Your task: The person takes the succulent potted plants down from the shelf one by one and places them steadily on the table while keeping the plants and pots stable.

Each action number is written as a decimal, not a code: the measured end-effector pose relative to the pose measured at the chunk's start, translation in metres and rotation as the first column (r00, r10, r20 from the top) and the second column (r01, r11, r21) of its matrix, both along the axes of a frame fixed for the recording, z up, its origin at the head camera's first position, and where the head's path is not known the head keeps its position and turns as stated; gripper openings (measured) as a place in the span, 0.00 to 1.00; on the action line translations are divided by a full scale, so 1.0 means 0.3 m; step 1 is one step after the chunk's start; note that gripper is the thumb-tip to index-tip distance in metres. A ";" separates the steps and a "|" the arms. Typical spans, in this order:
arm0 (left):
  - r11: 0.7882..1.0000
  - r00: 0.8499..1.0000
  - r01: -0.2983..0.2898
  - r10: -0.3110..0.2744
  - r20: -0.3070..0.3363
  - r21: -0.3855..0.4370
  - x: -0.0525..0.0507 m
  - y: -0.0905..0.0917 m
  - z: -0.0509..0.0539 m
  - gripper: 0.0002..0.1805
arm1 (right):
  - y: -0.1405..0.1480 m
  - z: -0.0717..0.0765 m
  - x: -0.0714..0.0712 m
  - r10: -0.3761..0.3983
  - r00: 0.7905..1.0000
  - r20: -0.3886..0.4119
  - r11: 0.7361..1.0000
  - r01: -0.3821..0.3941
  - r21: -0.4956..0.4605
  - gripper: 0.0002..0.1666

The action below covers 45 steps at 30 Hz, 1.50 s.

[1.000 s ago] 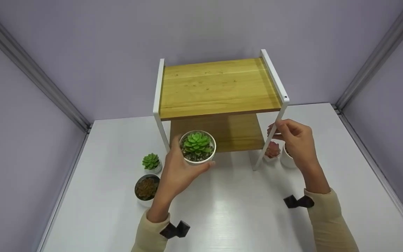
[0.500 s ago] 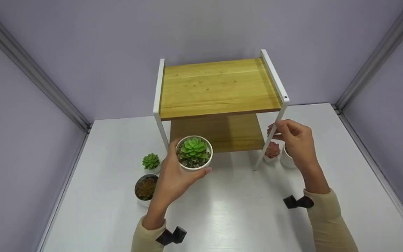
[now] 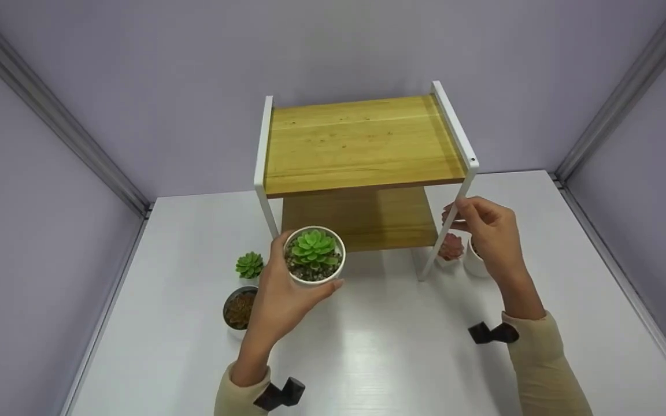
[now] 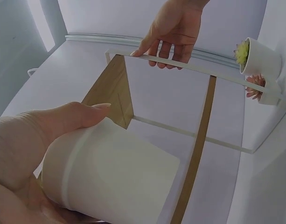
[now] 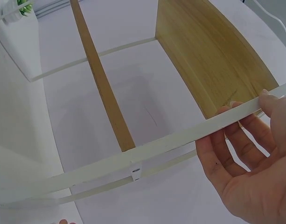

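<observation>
My left hand (image 3: pixel 278 297) grips a white pot (image 4: pixel 115 172) with a green succulent (image 3: pixel 313 248) set in gravel. It holds the pot above the table, in front of the shelf's lower board (image 3: pixel 391 222). In the left wrist view the thumb lies along the pot's rim side. My right hand (image 3: pixel 492 234) holds the white front right leg (image 5: pixel 180 135) of the two-tier shelf (image 3: pixel 362 144). The right wrist view shows the thumb on one side of that leg and the fingers against the other. Both wooden boards of the shelf are bare.
Left of the shelf stand a small green succulent (image 3: pixel 249 265) and a brownish succulent (image 3: pixel 239 309) in pots, partly behind my left hand. To the right, a reddish succulent (image 3: pixel 451 247) and a white pot (image 3: pixel 475 261) stand near the leg. Walls enclose the white table (image 3: pixel 367 370).
My left hand has drawn the potted succulent back toward me and slightly left, away from the lower board. My right hand has stayed on the shelf leg.
</observation>
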State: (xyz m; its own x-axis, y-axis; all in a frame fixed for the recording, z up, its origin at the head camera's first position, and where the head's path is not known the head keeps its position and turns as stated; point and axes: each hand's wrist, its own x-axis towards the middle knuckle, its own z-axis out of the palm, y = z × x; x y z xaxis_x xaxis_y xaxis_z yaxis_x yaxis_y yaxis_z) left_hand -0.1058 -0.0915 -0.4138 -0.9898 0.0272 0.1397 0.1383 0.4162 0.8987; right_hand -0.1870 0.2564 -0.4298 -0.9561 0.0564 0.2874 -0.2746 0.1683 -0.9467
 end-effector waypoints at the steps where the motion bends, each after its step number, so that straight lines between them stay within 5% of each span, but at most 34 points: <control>1: 1.000 1.000 -0.001 0.001 0.001 0.000 0.000 -0.001 0.000 0.60 | 0.001 0.000 -0.001 0.001 1.000 0.001 1.000 -0.001 -0.002 0.24; 45: 0.994 0.994 -0.112 0.112 0.020 -0.006 0.029 -0.142 -0.038 0.58 | 0.009 0.001 -0.012 0.008 1.000 0.015 1.000 -0.008 0.004 0.24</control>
State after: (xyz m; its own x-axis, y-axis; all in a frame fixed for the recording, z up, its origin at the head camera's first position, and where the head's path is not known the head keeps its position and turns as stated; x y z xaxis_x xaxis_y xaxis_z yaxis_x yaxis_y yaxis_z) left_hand -0.0971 -0.1341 -0.4252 -0.9893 -0.0829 0.1200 0.0728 0.4322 0.8988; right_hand -0.1907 0.2591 -0.4294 -0.9607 0.0474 0.2736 -0.2622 0.1700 -0.9499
